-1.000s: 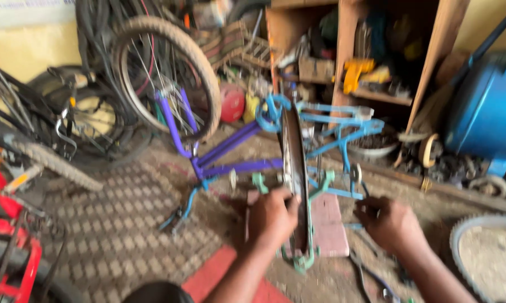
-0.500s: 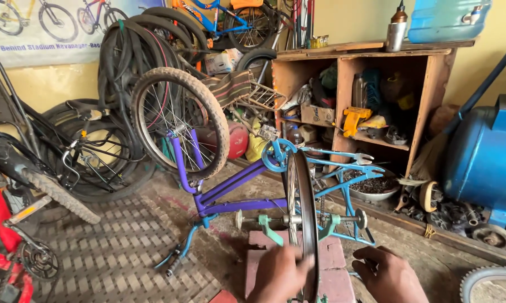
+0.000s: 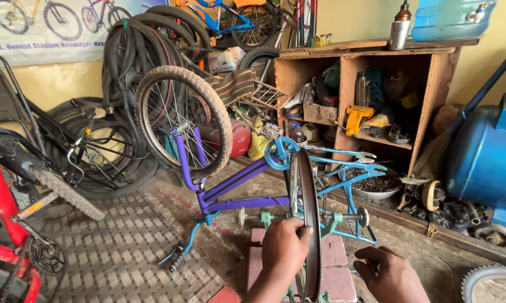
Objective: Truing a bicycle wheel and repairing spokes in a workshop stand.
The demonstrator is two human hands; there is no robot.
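A bare wheel rim (image 3: 308, 219) stands upright, edge-on, in a teal truing stand (image 3: 334, 223) set on pink paving blocks (image 3: 334, 252) near the floor's lower edge. The left hand (image 3: 284, 247) is closed around the rim's near edge. The right hand (image 3: 389, 275) hovers curled just right of it, holding nothing visible. Behind stands an upturned purple and blue bicycle frame (image 3: 239, 188); open patterned floor (image 3: 115, 252) lies left. The rim is dark, narrow, tyreless, with thin spokes.

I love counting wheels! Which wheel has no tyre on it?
The bare dark rim that the left hand grips, standing upright in the green stand. The front wheel on the upside-down purple bicycle wears a knobbly tyre.
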